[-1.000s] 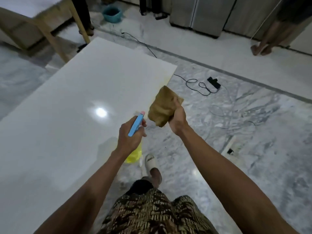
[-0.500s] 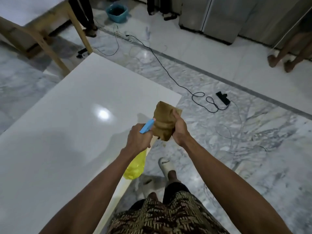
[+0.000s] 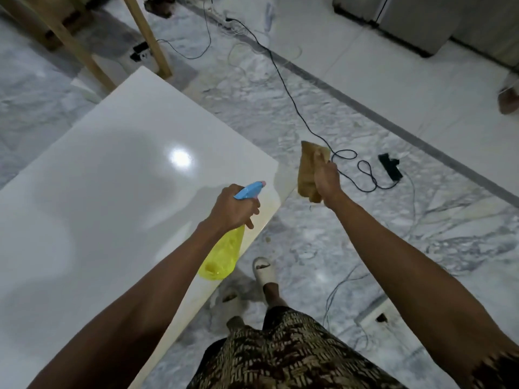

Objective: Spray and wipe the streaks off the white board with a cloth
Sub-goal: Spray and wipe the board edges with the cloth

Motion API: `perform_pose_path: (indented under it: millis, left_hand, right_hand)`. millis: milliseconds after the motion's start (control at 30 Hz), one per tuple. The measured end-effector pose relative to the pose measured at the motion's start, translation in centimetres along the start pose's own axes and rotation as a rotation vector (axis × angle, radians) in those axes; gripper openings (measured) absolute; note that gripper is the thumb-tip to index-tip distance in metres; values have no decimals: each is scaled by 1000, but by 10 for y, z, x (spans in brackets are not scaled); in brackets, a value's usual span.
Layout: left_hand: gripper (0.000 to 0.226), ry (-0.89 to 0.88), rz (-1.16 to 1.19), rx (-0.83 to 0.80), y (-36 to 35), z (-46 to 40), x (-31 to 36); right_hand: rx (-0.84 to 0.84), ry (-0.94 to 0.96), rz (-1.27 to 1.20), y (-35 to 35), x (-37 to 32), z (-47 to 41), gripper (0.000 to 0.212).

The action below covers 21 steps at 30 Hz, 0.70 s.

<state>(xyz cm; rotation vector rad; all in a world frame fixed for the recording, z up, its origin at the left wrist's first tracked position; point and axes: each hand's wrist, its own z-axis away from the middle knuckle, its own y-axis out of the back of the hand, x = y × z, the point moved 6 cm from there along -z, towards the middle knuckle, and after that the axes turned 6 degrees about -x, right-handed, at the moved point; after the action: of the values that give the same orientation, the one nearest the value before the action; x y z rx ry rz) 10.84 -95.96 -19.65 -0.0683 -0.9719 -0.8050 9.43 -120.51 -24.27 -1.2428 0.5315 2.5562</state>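
- Left hand (image 3: 230, 210) gripped the spray bottle (image 3: 224, 248), blue nozzle aimed over the board's (image 3: 112, 192) near corner.
- Right hand (image 3: 325, 181) clutched the cloth (image 3: 306, 169), bunched, held off the board above the floor.
- Step looked like spraying; no wiping yet.
- Next likely: squeeze trigger at the yellowish streaks near the edge, then bring the cloth over.

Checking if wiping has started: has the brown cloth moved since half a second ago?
Yes. The brown cloth has drifted right, off the white board's corner, away from the yellow spray bottle; now over the marble floor.
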Motion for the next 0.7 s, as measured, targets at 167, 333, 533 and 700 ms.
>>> perform_pose_path:
  millis: [167,333,533,700]
  left_hand:
    - [45,28,33,27,6,-34,7]
    - [38,65,9,56,15,-46,1]
    - [37,64,10,72,23,-40,-17]
    - [40,55,-3,67,23,-19,-40]
  right_hand:
    - [206,521,613,-5,-22,-45,36]
    - [-230,434,1209,-79,67,-80,65]
    - [-80,477,1271,-99,84,-66,60]
    - [-27,499,1251,-111,92,-45,63]
